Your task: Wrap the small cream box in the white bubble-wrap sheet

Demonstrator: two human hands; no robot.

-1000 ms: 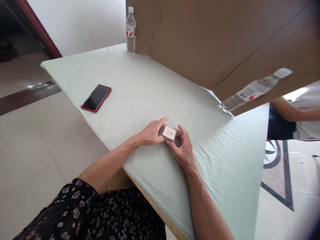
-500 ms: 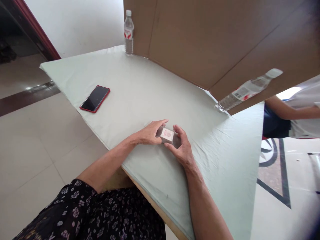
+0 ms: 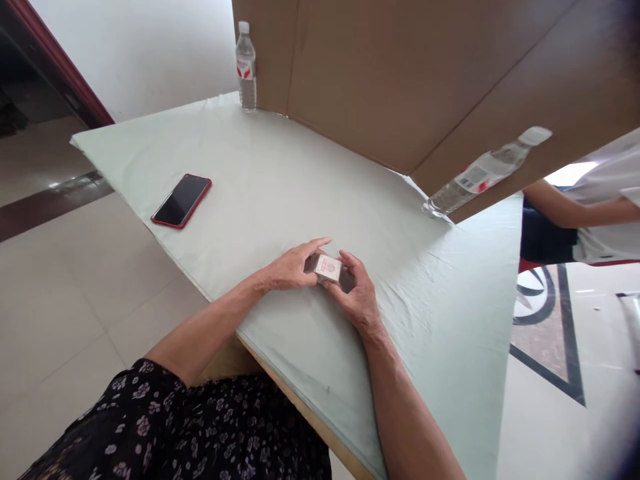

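A small white box with red print on its top is between my two hands, low over the table near its front edge. My left hand is curved round the left end, its thumb at the near side and its index finger stretched out past the far side. Round the right end, my right hand has its thumb against the near side and its fingers bent at the far side. The fingers partly hide the box's ends.
The table has a pale green cloth. A red-edged phone lies at the left. One bottle stands by a brown panel; another bottle is near its right end. At the right is a person's arm.
The whole view has shifted slightly, so the scene sits further left. My right hand's fingers have come a little closer to the box.
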